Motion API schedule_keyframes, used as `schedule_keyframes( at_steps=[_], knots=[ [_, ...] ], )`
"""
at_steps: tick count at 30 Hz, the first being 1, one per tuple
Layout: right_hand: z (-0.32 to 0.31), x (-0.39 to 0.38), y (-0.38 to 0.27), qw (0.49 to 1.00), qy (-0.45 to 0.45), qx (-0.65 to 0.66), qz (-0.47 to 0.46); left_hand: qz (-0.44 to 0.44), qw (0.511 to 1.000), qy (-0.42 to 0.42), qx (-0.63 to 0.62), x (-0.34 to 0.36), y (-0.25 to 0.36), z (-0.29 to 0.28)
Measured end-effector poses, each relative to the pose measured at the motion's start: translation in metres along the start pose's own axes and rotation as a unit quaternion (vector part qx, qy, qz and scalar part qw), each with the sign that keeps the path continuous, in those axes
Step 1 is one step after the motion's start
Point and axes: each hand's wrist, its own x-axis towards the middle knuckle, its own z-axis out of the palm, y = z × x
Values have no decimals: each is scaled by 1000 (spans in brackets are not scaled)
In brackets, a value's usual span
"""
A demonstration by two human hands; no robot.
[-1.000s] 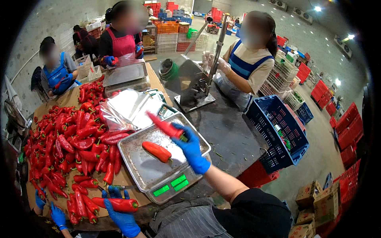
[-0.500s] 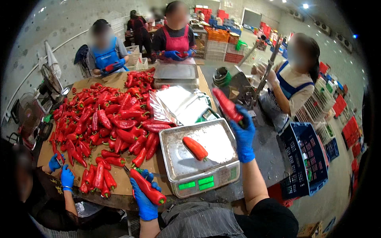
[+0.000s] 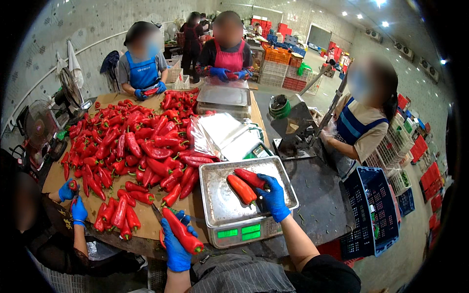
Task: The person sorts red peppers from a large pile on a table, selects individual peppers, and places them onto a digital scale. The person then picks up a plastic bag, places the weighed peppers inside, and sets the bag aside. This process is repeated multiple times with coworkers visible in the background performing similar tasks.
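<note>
My blue-gloved left hand (image 3: 177,250) is wrapped round a long red pepper (image 3: 184,233), tilted in front of the table's near edge. A thin metal blade (image 3: 157,214) shows beside that hand; whether the hand holds it too is unclear. Over the weighing scale (image 3: 215,205), my gloved right hand (image 3: 274,199) grips the near end of a second red pepper (image 3: 248,177), which rests on the metal pan. An orange-red pepper (image 3: 239,189) lies right alongside it. Left of the scale spreads a large heap of red peppers (image 3: 132,141), with a smaller group (image 3: 117,215) nearer me.
Behind the scale lie clear plastic bags (image 3: 220,129) and another scale (image 3: 224,95). A metal stand device (image 3: 298,141) stands at the right, a dark blue crate (image 3: 371,210) beside the table. Co-workers stand around, one close at left with gloved hands (image 3: 78,210) on a pepper.
My right hand has come down from above the scale's right side and set its pepper on the pan beside the other. My left hand keeps its pepper in nearly the same place.
</note>
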Motion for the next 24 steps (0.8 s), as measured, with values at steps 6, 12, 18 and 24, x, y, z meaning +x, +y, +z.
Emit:
schedule_keyframes(
  at_steps=[6,12,18,24],
  knots=[
    [-1,-13,7,1000,15,-2,-18,18,999,15,22,-4,-1,11],
    [8,-32,11,1000,4,25,-7,-6,996,-93,-1,35,-9,-43],
    [6,-48,-10,995,-49,-85,17,-51,989,34,133,1,6,28],
    [-6,-50,-52,981,17,-167,-95,14,992,8,128,-7,3,34]
  ],
)
